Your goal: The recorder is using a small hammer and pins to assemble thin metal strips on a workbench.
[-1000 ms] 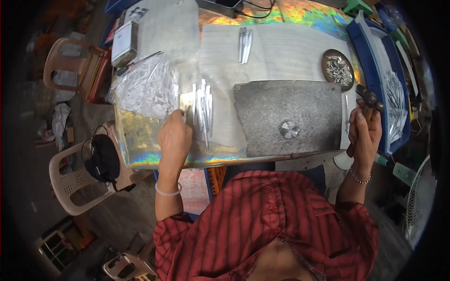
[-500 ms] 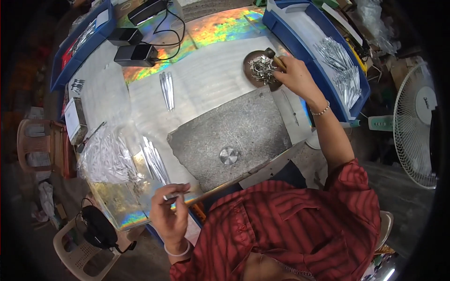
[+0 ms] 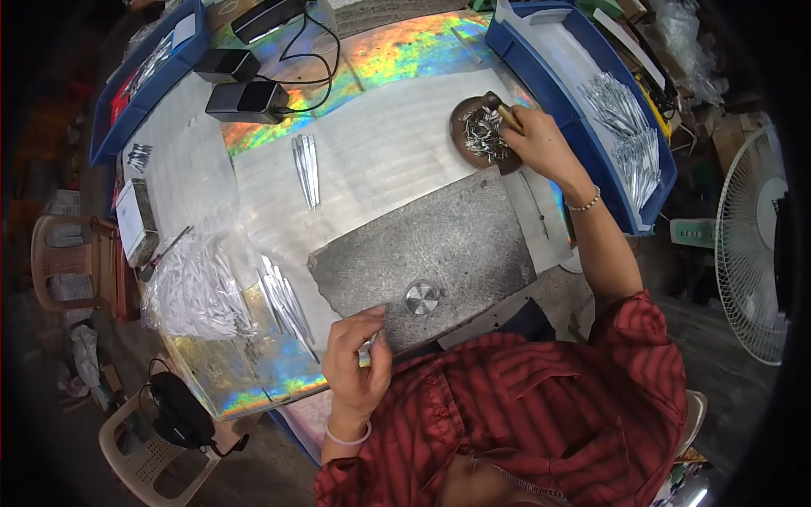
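My right hand (image 3: 541, 145) is closed round the wooden handle of a small hammer (image 3: 504, 111). Its dark head rests over the rim of a round brown bowl (image 3: 457, 138), which holds many short silver metal pieces (image 3: 486, 139). My left hand (image 3: 356, 365) is at the near left edge of a thick grey stone slab (image 3: 405, 241), its fingers pinched on a small silver metal piece (image 3: 368, 345) that they partly cover. On the slab lies a shiny round metal disc (image 3: 422, 297).
Silver strips (image 3: 285, 300) lie left of the slab, beside a clear plastic bag (image 3: 194, 291). More strips (image 3: 306, 171) lie farther back. Blue trays (image 3: 583, 118) flank the table, the right one holding many silver pieces. Black devices with cables (image 3: 245, 101) stand at the back left.
My left hand has moved right and slightly forward, from the table's front edge to the slab. The right hand stays on the hammer at the bowl. The whole view has shifted slightly.
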{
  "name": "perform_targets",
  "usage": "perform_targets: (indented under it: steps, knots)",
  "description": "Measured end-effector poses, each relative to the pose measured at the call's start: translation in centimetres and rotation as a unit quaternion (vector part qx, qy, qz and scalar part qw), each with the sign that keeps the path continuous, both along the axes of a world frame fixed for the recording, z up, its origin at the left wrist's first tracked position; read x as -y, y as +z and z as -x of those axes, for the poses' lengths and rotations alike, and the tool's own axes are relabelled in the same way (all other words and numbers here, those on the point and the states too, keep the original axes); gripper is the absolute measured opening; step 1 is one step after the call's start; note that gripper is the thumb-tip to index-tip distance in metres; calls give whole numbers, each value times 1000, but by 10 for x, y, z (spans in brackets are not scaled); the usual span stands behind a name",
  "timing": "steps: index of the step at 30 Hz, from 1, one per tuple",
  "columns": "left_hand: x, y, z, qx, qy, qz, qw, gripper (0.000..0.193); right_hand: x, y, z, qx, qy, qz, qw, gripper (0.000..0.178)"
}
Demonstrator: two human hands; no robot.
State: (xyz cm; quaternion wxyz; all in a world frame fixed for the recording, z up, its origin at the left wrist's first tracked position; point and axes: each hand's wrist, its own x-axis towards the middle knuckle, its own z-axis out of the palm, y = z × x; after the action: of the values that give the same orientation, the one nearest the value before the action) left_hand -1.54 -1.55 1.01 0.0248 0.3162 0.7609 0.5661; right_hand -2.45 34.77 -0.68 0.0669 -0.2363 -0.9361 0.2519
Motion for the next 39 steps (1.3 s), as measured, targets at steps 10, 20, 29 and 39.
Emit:
perform_targets:
  steps: [10,20,29,39]
  knots:
    - [10,-12,-5,66,2,14,998,13,-5,13,-8,-73,-98,393,911,11]
    - [7,8,-18,458,-9,-277,845,22,73,53,-61,-99,-25,530,842,12]
    - [0,-2,-26,581,-86,-366,722,21,156,67,-84,7,71,631,773,12]
    - [-9,-10,-26,614,-110,-416,662,21,187,57,-87,-47,110,635,763,14]
